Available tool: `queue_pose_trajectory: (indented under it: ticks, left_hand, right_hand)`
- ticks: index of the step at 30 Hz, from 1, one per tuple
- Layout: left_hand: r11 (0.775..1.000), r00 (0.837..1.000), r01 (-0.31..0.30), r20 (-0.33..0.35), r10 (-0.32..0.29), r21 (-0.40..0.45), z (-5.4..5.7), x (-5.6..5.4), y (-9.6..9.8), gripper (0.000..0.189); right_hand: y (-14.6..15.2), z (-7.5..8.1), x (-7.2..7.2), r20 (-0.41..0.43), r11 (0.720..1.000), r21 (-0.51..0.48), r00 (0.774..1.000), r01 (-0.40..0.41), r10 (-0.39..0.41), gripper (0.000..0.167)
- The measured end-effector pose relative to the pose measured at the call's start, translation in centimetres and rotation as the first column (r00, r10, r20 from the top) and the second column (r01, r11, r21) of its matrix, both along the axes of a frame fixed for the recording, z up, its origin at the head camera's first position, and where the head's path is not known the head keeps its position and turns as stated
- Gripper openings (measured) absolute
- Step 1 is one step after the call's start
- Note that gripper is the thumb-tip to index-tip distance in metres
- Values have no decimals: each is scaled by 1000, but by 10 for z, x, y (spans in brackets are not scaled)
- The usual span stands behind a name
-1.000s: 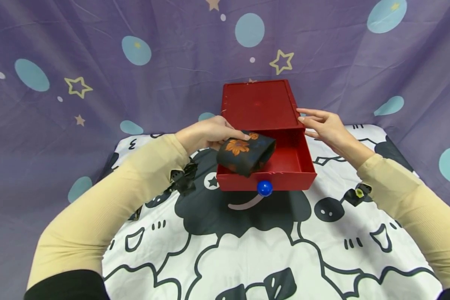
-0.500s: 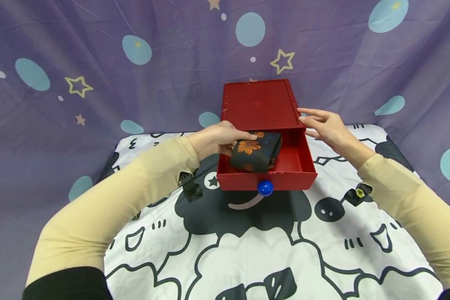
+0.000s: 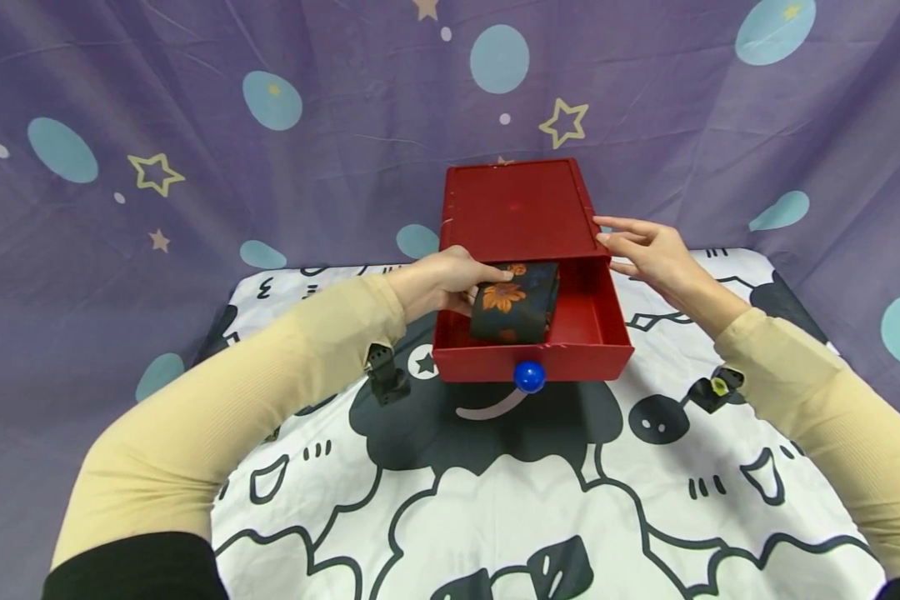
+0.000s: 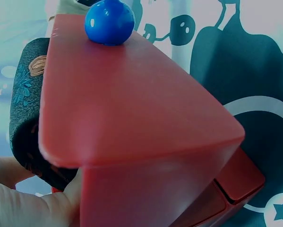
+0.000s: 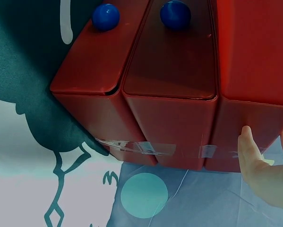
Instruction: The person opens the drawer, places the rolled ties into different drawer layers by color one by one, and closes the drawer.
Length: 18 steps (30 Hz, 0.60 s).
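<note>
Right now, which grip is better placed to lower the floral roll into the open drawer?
Likely the left grip: it holds the floral roll at the open drawer; the right grip is at the red cabinet's side.

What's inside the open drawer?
Floral item, held in or over the drawer by left hand; bare red floor to its right. Floor beneath the item and the drawer's rear, under the cabinet top, are hidden.

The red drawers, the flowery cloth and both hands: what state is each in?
Top drawer: pulled open.
Middle drawer: closed.
Bottom drawer: looks closed.
Flowery cloth: folded, at the open drawer, part showing above its rim.
Left hand: pinching the cloth, thumb on top.
Right hand: fingers extended, touching the drawer unit.
</note>
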<state>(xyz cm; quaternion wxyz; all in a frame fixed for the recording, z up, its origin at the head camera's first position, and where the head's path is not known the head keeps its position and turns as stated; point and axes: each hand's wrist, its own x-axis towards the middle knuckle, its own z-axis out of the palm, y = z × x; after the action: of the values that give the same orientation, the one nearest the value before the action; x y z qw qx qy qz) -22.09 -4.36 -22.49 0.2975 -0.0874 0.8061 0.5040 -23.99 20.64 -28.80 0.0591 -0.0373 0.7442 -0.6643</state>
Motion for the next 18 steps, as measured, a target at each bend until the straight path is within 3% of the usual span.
queue_pose_trajectory:
  ticks: [18]
  left_hand:
    - [999,999,38,-26,-38,25,-6,5,6,42]
  right_hand:
    - [-1,0,1,-12,999,35,1000,-2,2,55]
